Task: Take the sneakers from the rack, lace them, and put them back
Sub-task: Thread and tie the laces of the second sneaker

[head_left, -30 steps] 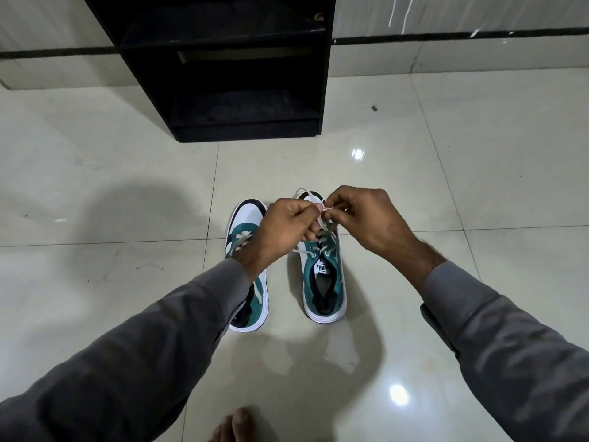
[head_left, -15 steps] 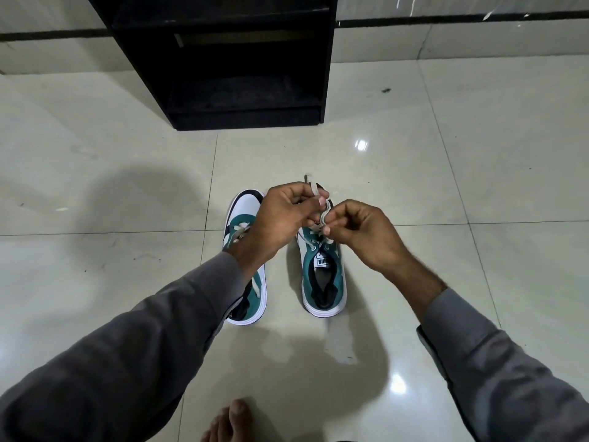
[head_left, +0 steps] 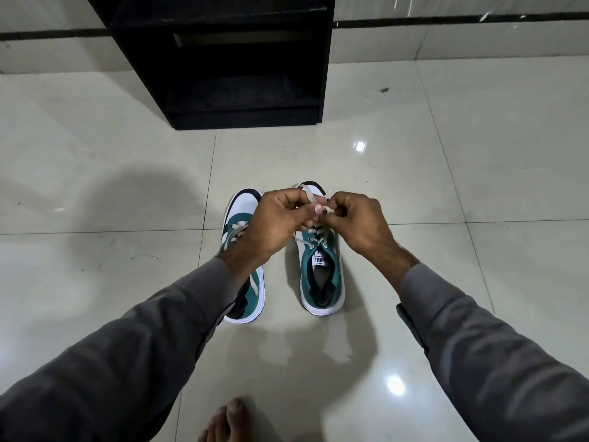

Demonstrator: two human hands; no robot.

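Two teal and white sneakers stand side by side on the tiled floor, toes pointing away from me. The left sneaker [head_left: 247,205] is partly hidden under my left forearm. Above the right sneaker [head_left: 322,275] my left hand [head_left: 271,224] and my right hand [head_left: 360,221] meet, each pinching part of its white shoelace [head_left: 308,196]. A loop of lace sticks up from my left fingers. The lower eyelets are laced. The black shoe rack [head_left: 229,59] stands behind the sneakers, its low shelf bare.
Glossy pale floor tiles [head_left: 478,186] stretch around the sneakers on all sides. The wall with a dark stripe [head_left: 462,20] runs behind the rack. My bare foot [head_left: 229,422] shows at the bottom edge.
My hands have stayed together over the right sneaker, working the lace. My right hand rose back level with the left. The camera view shifted slightly.
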